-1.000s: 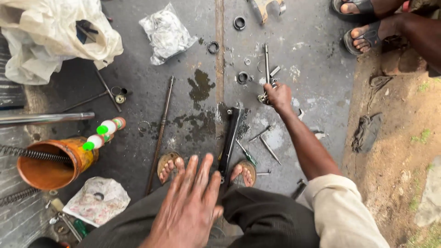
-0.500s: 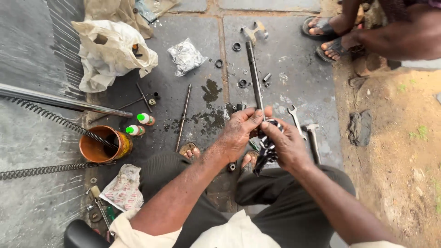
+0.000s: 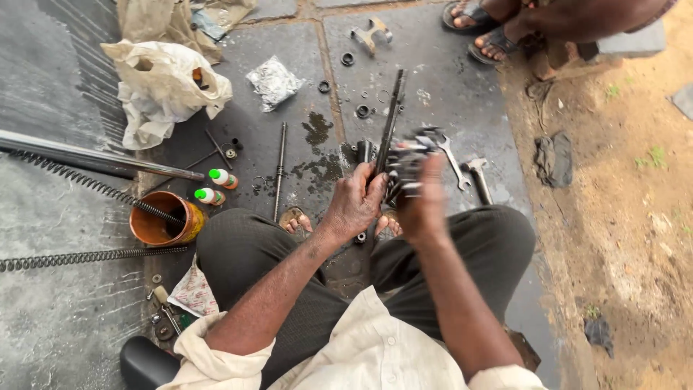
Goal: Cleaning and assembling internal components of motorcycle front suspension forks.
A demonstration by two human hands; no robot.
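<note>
We see the left hand (image 3: 357, 202) closed around the lower part of a long dark metal rod (image 3: 390, 119). The right hand (image 3: 424, 206) is a bit blurry, and its fingers are wrapped around a bunch of small metal parts (image 3: 408, 166) right next to the rod. Both hands are close together, up above the knees, and the rod sticks up and away from them, out over the ground.

Just past the right hand, a spanner (image 3: 451, 159) and a hammer (image 3: 476, 179) lie on the dark stone floor (image 3: 447, 79). Little metal rings (image 3: 363, 111) sit near an oily wet patch (image 3: 317, 133). A thin steel bar (image 3: 279, 173) lies to the left of the hands. Further left are two small bottles with green caps (image 3: 215, 186), an orange tin (image 3: 160, 220) with a long spring (image 3: 86, 184) poking into it, and a shiny pipe (image 3: 94, 155). A white plastic bag (image 3: 162, 87) and a crumpled silver wrapper (image 3: 273, 81) lie further up. At the top right are another person's feet in sandals (image 3: 480, 32).

The rod looks dark, thin and straight. The parts look grey and shiny, but we cannot tell what each one is.
</note>
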